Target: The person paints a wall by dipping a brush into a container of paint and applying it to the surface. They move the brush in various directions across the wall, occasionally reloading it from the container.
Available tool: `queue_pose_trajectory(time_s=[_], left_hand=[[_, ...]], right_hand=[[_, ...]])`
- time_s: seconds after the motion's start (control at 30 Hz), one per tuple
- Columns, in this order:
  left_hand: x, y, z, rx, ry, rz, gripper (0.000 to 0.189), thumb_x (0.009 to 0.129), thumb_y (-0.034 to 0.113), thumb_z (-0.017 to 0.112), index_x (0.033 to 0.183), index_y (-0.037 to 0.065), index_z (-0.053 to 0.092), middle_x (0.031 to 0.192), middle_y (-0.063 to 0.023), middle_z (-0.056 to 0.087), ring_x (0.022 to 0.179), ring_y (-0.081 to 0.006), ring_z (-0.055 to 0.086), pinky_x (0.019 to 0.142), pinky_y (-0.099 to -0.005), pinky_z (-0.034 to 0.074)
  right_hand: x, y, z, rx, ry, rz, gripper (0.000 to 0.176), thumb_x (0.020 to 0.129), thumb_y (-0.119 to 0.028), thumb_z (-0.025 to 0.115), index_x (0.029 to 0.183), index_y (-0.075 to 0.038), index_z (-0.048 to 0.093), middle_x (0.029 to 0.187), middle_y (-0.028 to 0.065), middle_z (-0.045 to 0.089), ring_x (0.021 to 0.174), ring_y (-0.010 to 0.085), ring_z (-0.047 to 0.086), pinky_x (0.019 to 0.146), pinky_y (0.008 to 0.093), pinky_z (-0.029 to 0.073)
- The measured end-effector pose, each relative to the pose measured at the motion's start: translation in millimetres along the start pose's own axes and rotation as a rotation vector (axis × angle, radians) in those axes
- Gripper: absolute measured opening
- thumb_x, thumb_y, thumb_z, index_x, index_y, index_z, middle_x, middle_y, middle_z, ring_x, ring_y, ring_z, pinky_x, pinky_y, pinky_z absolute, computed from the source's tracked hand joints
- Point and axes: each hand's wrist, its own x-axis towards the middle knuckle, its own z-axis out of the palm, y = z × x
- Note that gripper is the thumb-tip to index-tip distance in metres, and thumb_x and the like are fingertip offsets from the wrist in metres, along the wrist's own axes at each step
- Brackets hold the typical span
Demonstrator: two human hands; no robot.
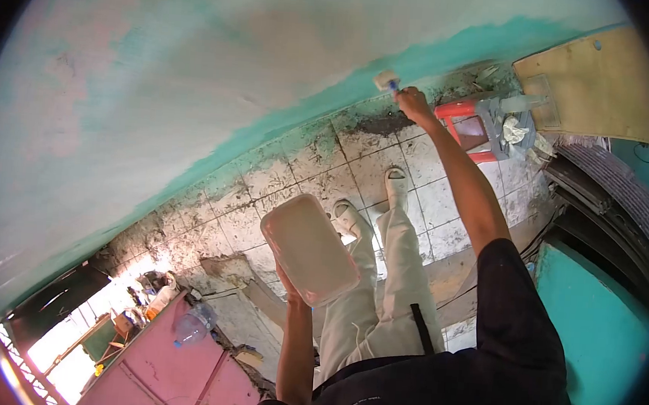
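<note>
My right hand (414,105) is closed around the handle of a paintbrush (386,80) with a pale head and a blue part below it. The brush head overlaps the low turquoise strip of the wall (293,110), just above the floor. My left hand (286,281) holds a rectangular plastic tub (310,250) from below and its left side. Pale, whitish paint shows across the tub. Most of the left fingers are hidden beneath it. Above the turquoise strip, the wall is coated whitish, with pink patches at upper left.
Stained floor tiles (266,179) lie under my sandalled feet. A red and grey stool (459,109) stands at right by a tan board (596,82). A turquoise panel (588,311) is at lower right. A clear plastic bottle (194,325) lies on a pink panel (171,357) at lower left.
</note>
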Motion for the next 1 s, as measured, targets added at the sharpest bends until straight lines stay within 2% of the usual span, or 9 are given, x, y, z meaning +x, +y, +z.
queue_pose_trajectory(time_s=[0.03,0.13,0.37,0.47,0.5,0.57,0.67,0.8,1.0], left_hand=[[1,5,1,0.026,-0.002,-0.009,0.046,0.105,0.041,0.041,0.131,0.006,0.052,0.114,-0.0102,0.063,0.099,-0.0228,0.066,0.083,-0.0366,0.059],[-8,12,38,0.068,0.003,-0.051,0.046,0.104,0.041,0.041,0.132,0.006,0.051,0.114,-0.0097,0.063,0.099,-0.0229,0.065,0.083,-0.0369,0.059],[13,-14,-14,-0.09,-0.015,-0.152,0.079,0.095,0.059,0.043,0.154,0.009,0.028,0.151,-0.0213,0.039,0.118,-0.0388,0.058,0.097,-0.0565,0.052],[6,-4,3,-0.107,-0.033,-0.161,0.079,0.095,0.059,0.044,0.154,0.01,0.028,0.151,-0.0213,0.039,0.118,-0.0387,0.059,0.096,-0.0566,0.052],[14,-4,18,-0.122,-0.063,-0.167,0.079,0.095,0.058,0.045,0.154,0.01,0.028,0.151,-0.0213,0.039,0.118,-0.0387,0.059,0.096,-0.0567,0.052],[12,4,29,-0.138,-0.089,-0.179,0.079,0.094,0.057,0.046,0.154,0.01,0.028,0.151,-0.0213,0.039,0.117,-0.0386,0.059,0.095,-0.0568,0.052],[10,13,22,0.101,-0.039,-0.041,0.05,0.104,0.045,0.039,0.133,0.007,0.052,0.116,-0.0105,0.064,0.102,-0.0237,0.065,0.085,-0.0384,0.057],[4,25,63,-0.058,0.056,-0.142,0.052,0.103,0.048,0.039,0.134,0.007,0.051,0.118,-0.0116,0.063,0.103,-0.0251,0.064,0.087,-0.0402,0.057],[0,30,52,-0.047,-0.028,-0.144,0.056,0.103,0.05,0.039,0.136,0.007,0.05,0.122,-0.0121,0.062,0.106,-0.0266,0.063,0.088,-0.0422,0.056]], right_hand=[[1,-5,4,0.38,0.099,0.461,0.027,0.1,-0.022,0.051,0.092,-0.001,0.066,0.07,0.018,0.063,0.071,0.0376,0.066,0.062,0.0489,0.056],[42,-81,-189,1.03,0.188,0.883,0.03,0.1,-0.03,0.054,0.09,-0.005,0.067,0.064,0.0031,0.054,0.052,0.0108,0.048,0.048,0.03,0.036],[38,-113,-253,1.118,0.616,0.486,0.04,0.106,-0.042,0.045,0.093,-0.006,0.055,0.068,0.0001,0.047,0.053,0.0095,0.041,0.049,0.0278,0.033],[51,-62,-107,0.684,0.543,0.444,0.038,0.105,-0.036,0.044,0.089,-0.003,0.048,0.07,0.0193,0.049,0.066,0.0421,0.05,0.068,0.0474,0.045],[30,-41,-31,0.54,0.368,0.543,0.03,0.104,-0.027,0.043,0.09,-0.001,0.05,0.079,0.027,0.056,0.077,0.0498,0.054,0.073,0.0493,0.046],[1,22,44,-0.137,-0.154,0.242,0.033,0.104,-0.034,0.045,0.1,-0.005,0.059,0.088,0.0186,0.065,0.079,0.0339,0.064,0.069,0.0468,0.046],[27,-48,-110,0.651,0.069,0.8,0.037,0.102,-0.032,0.05,0.089,-0.003,0.069,0.073,0.0145,0.065,0.068,0.0266,0.063,0.064,0.0419,0.046],[39,-100,-264,0.752,0.303,0.673,0.044,0.104,-0.038,0.046,0.084,-0.004,0.064,0.064,0.0061,0.058,0.058,0.0171,0.051,0.055,0.033,0.039],[70,-65,-189,0.527,0.837,0.251,0.047,0.107,-0.039,0.04,0.079,-0.004,0.056,0.058,0.0066,0.052,0.051,0.0245,0.051,0.057,0.0391,0.044]])
